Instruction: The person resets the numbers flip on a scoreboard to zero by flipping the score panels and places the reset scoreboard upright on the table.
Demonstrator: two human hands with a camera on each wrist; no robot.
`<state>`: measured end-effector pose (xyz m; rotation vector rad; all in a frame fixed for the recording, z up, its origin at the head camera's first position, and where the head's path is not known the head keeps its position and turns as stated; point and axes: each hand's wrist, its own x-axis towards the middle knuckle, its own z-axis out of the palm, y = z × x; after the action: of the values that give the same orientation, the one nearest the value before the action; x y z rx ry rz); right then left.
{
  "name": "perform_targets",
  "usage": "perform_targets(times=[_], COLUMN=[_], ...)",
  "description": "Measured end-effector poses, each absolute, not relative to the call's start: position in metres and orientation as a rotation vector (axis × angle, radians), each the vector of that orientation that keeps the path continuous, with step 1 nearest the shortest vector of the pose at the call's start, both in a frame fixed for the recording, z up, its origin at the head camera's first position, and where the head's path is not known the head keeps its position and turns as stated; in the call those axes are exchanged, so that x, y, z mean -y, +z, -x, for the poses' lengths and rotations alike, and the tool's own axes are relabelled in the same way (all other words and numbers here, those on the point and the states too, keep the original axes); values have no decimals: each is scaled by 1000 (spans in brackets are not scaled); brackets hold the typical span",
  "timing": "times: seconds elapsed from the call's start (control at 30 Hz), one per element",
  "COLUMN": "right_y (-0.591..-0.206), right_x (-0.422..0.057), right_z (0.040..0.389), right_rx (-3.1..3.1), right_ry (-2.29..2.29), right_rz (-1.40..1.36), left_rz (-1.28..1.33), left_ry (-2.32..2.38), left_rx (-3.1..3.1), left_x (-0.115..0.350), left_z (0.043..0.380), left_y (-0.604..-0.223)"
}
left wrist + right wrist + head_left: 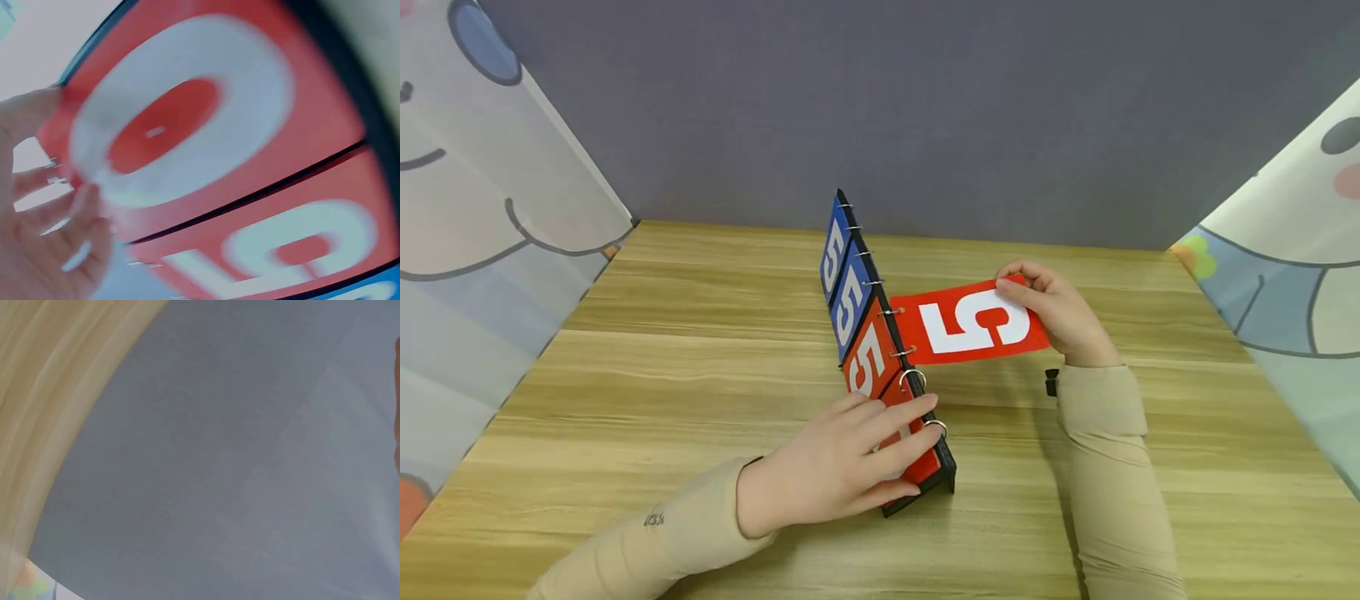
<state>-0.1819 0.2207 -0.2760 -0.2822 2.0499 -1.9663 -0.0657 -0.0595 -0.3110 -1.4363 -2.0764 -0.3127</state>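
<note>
A tabletop flip scoreboard [859, 287] with a black frame and metal rings stands on the table, blue and red number cards on its left face. My right hand [1060, 317] pinches the outer end of a red card with a white 5 [973, 321], which is flipped over the top edge to the right and still hangs on its rings. My left hand [842, 458] lies over the near end, fingers extended across to the ringed edge. In the left wrist view, this left hand [56, 206] is beside a blurred red 0 card [250, 150]. The right wrist view shows only a fingertip sliver.
The wood-grain table [662, 358] reaches back to a grey wall panel [925, 117]. Cartoon-printed panels [467, 200] stand at left and right. A small black object [1051, 382] shows beside the right sleeve cuff.
</note>
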Motion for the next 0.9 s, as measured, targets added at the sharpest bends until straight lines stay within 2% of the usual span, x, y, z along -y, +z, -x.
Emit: perform_targets(times=[0.13, 0.33, 0.43, 0.67, 0.9], right_y=[-270, -264, -260, -262, -281], right_x=[-220, -210, -201, -174, -149], right_z=[174, 163, 158, 143, 138], right_rx=[-1974, -1569, -1364, -1741, -2310], right_ry=[-2102, -2447, -2560, -2559, -2018], right_rz=[411, 905, 1059, 1070, 986], left_rz=[1327, 1211, 1196, 1260, 1267], left_ry=[-124, -3, -1, -128, -164], left_rx=[2117, 2131, 2121, 2125, 2092], left_x=[54, 45, 43, 43, 43], left_z=[54, 39, 37, 42, 47], left_y=[-293, -281, -279, -275, -275])
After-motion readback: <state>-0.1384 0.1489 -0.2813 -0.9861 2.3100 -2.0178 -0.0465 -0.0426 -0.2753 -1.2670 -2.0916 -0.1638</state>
